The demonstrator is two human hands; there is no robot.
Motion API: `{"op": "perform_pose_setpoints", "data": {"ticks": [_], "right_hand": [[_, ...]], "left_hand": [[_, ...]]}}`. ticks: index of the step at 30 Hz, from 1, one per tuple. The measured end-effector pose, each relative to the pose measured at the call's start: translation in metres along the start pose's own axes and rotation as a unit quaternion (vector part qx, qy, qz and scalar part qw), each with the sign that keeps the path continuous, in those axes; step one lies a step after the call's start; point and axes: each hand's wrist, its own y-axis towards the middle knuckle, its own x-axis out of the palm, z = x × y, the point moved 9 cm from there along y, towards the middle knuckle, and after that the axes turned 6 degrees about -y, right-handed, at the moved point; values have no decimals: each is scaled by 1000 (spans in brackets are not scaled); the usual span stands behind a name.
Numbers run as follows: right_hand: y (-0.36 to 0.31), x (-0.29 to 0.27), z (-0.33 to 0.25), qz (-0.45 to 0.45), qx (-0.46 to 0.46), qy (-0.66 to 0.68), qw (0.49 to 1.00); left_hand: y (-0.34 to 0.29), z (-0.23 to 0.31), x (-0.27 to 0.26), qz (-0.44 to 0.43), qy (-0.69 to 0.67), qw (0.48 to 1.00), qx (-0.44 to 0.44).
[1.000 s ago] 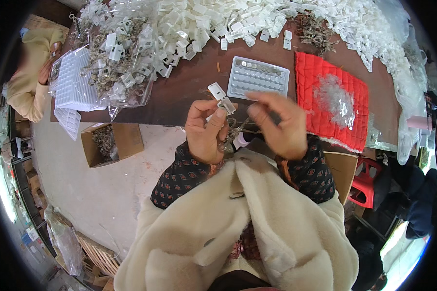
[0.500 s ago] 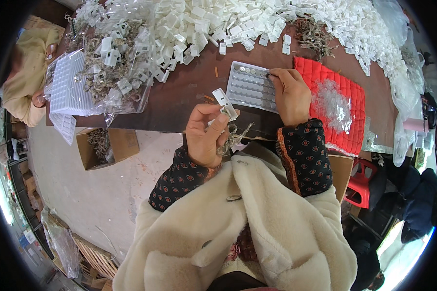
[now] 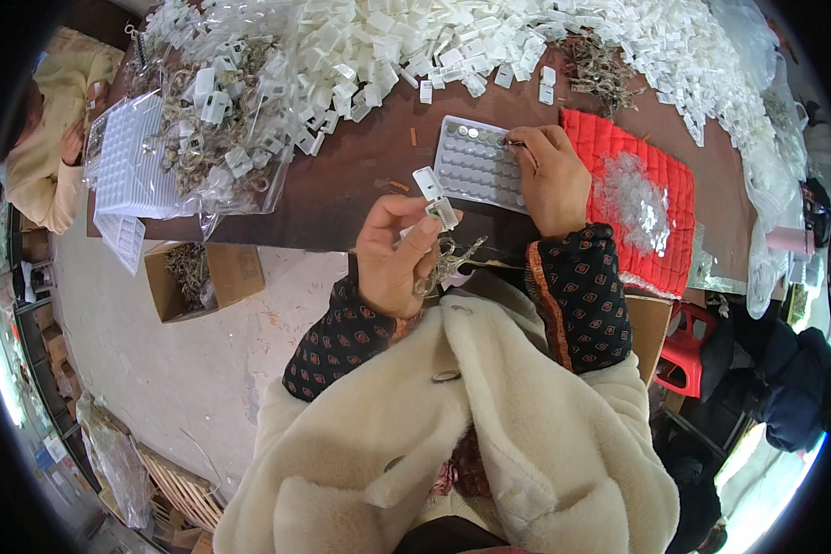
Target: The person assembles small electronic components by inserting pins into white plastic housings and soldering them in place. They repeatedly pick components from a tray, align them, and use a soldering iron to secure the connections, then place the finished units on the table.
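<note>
Fingers and thumb of the left hand (image 3: 391,263) pinch a small white case (image 3: 440,214) by its lower end, its two halves apparently folded open and tilted up above the table's near edge. A tangle of greyish cord and clasps (image 3: 454,263) hangs beside the fingertips, over the coat (image 3: 360,415). The right hand (image 3: 559,180) is at the far right corner of a white tray (image 3: 478,175), thumb and forefinger brought close together there; whether a disc sits between them I cannot tell. Round silvery discs (image 3: 462,132) lie in the tray's far row — the nearer pockets look bare.

For this step, a light grip by the rim of a disc seems best, with the other fingers lifted so the tray stays put. The left hand does well to keep the case steady and its open side up, the cord clear of the opening — a snagged strand could tip it.

Just right of the tray lies a red quilted pad (image 3: 582,138) with clear plastic bits (image 3: 632,198) on it. Farther off, a clear bag (image 3: 226,111) of cases and cord stands left, and a heap of white cases (image 3: 388,42) spreads along the table (image 3: 360,166).
</note>
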Motion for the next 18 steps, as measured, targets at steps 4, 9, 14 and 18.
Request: {"op": "perform_pose_setpoints", "data": {"ticks": [4, 9, 14, 18], "right_hand": [[6, -7, -12, -1, -17, 0, 1000], [-6, -40, -60, -8, -85, 160, 983], [-20, -55, -100, -9, -135, 203, 970], [-21, -56, -107, -16, -149, 204, 967]], "left_hand": [[2, -3, 0, -1, -20, 1000, -21], [3, -4, 0, 17, -28, 999, -18], [1, 0, 3, 12, -15, 1000, 15], [0, 2, 2, 20, -1, 1000, 19]]}}
